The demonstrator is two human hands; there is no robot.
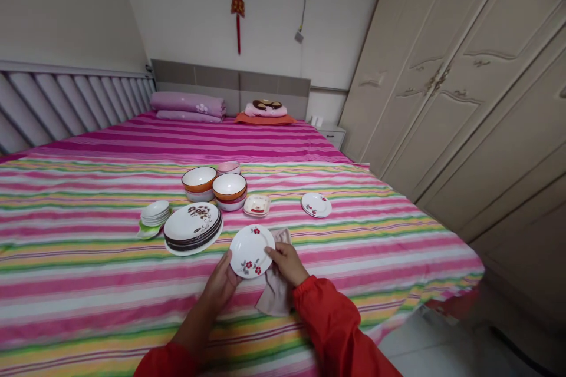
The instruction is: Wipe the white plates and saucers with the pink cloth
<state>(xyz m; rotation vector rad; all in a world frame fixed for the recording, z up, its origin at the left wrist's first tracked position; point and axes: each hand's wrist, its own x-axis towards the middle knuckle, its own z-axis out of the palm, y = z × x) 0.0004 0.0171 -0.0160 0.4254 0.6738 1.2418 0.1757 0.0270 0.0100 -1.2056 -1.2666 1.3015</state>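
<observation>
My left hand grips the lower left rim of a small white plate with red flowers, holding it tilted above the bed. My right hand rests against the plate's right rim, fingers over a beige cloth. The cloth bunches under that hand and hangs down onto the striped bedsheet. Just left of the held plate lies a stack of patterned white dinner plates.
Orange-lined bowls and a white bowl stack on a green dish stand beyond. A square dish and a small floral plate lie nearby. The bed's right edge drops to the floor before a cream wardrobe.
</observation>
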